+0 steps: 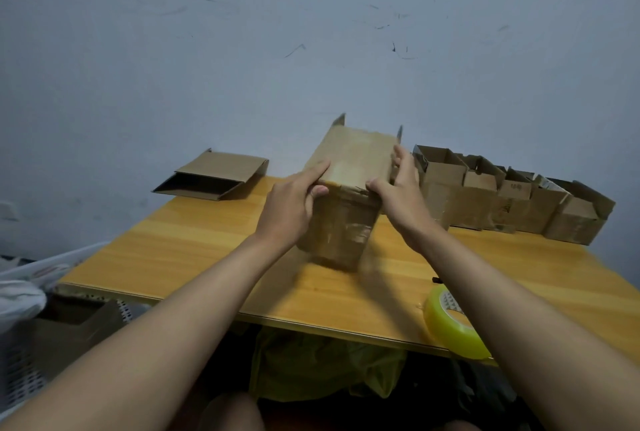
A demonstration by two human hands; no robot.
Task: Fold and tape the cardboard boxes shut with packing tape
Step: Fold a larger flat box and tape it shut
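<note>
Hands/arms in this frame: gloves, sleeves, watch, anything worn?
Nothing worn. Left hand and right hand are bare, no gloves or rings visible. Both forearms are bare to the frame edge: no sleeves, watch, bands or markings in view.

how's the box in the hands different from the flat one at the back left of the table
The box in the hands stands upright and squared up, while the flat box lies collapsed on the table. The held box shows shiny tape strips on its near side; the flat box shows none. The left hand and right hand grip the held box; nothing touches the flat box. Both are plain brown cardboard.
</note>
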